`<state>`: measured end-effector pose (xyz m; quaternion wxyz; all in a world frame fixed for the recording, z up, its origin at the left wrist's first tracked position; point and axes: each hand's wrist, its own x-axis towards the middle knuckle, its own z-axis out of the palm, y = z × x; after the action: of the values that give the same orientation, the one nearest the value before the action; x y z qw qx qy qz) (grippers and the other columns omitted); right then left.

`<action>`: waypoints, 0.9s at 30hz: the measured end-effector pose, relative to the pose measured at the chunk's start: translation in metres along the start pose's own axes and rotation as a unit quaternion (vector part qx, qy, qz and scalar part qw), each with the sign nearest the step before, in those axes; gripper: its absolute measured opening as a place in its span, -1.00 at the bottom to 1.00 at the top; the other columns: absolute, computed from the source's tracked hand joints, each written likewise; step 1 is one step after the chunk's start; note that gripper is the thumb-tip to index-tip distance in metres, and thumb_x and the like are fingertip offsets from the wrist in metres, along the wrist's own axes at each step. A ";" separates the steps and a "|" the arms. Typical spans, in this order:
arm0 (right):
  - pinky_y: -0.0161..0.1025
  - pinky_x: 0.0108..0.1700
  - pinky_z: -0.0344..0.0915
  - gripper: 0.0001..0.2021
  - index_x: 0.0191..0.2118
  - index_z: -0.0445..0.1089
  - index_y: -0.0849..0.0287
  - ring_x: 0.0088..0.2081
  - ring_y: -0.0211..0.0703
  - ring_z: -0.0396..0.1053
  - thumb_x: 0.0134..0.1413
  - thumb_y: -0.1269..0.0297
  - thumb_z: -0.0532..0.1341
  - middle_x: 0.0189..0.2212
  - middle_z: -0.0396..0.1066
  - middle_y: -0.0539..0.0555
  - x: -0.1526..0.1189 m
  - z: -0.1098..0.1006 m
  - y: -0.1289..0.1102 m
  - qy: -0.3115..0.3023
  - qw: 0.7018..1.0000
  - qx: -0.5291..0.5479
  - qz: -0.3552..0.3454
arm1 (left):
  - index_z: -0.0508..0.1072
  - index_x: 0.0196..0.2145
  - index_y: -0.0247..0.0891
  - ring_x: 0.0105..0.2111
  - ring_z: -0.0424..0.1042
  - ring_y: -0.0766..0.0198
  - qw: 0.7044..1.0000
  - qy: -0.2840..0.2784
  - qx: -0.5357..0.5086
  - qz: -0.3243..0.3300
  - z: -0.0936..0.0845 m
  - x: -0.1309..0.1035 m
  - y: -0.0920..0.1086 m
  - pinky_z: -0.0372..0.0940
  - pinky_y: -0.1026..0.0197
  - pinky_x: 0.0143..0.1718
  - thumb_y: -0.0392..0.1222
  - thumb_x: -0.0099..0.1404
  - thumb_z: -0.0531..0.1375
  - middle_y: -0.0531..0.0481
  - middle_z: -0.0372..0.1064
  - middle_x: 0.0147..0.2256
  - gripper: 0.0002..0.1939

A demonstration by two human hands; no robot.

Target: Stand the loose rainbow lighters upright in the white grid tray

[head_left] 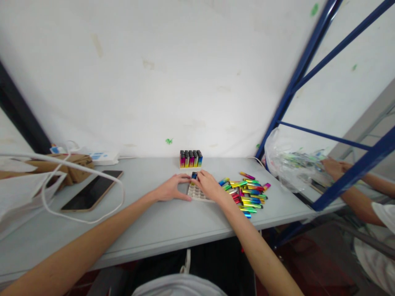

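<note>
A white tray [195, 193] with rows of round holes lies on the desk between my hands. My left hand [173, 187] curves around the tray's left side, thumb at its near corner and fingertips by its far end. At that far end, a dark blue and gold lighter [194, 175] stands upright. My right hand [209, 186] reaches over the tray from the right, fingers closed on this lighter; its lower end is partly hidden. Just to the right lies a loose pile of shiny coloured lighters [247, 193].
Behind the tray, a filled block of upright lighters [191, 159] stands near the wall. A phone [92, 191], a white cable [123, 193] and cardboard [74, 168] lie left. At right are a blue metal frame [285, 96], a plastic bag [279, 160] and another person's hands [335, 167].
</note>
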<state>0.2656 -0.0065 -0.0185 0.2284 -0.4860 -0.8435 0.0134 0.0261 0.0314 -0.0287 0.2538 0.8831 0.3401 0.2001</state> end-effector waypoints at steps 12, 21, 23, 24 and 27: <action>-0.03 0.30 0.33 -0.74 0.08 0.57 0.19 0.13 -0.02 0.49 0.47 0.47 0.15 0.06 0.55 0.23 -0.016 -0.039 0.047 -0.038 0.999 0.025 0.005 | 0.61 0.24 -0.13 0.37 0.36 -0.23 1.000 0.011 0.017 0.013 -0.004 -0.003 0.005 0.14 -0.15 0.49 0.43 0.14 0.50 -0.20 0.37 0.37 -0.14; -0.08 0.16 0.47 -0.75 -0.05 0.71 0.20 -0.02 0.10 0.66 0.22 0.47 0.33 -0.08 0.72 0.22 -0.031 -0.067 0.089 -0.103 0.989 0.031 0.098 | 0.56 0.28 -0.22 0.37 0.35 -0.19 0.997 0.045 0.053 0.015 0.001 -0.002 0.006 0.15 -0.10 0.48 0.39 0.24 0.45 -0.25 0.38 0.35 -0.16; -0.06 0.13 0.49 -0.76 -0.07 0.72 0.19 -0.07 0.09 0.67 0.24 0.46 0.31 -0.13 0.73 0.20 -0.029 -0.069 0.085 -0.110 0.989 0.043 0.089 | 0.55 0.28 -0.21 0.37 0.35 -0.18 0.998 0.046 0.049 0.021 0.002 -0.003 0.005 0.15 -0.10 0.48 0.38 0.24 0.44 -0.23 0.39 0.35 -0.16; -0.04 0.15 0.49 -0.75 -0.07 0.72 0.18 -0.05 0.10 0.66 0.26 0.46 0.29 -0.12 0.73 0.21 -0.029 -0.071 0.084 -0.101 0.990 0.048 0.082 | 0.55 0.29 -0.19 0.38 0.35 -0.17 0.998 0.047 0.047 0.022 0.002 -0.003 0.005 0.15 -0.10 0.48 0.38 0.24 0.44 -0.23 0.39 0.36 -0.16; 0.02 0.26 0.43 -0.73 -0.04 0.72 0.14 0.08 0.11 0.62 0.30 0.43 0.27 0.02 0.70 0.21 -0.036 -0.082 0.087 -0.061 0.994 0.070 0.058 | 0.54 0.29 -0.22 0.38 0.35 -0.20 0.998 0.049 0.048 0.015 0.003 -0.003 0.004 0.15 -0.11 0.48 0.40 0.23 0.43 -0.26 0.37 0.37 -0.14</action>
<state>0.3849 -0.0070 0.0204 0.2093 -0.5150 -0.8232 0.1154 0.0279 0.0258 -0.0297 0.1914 0.8884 0.3480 0.2303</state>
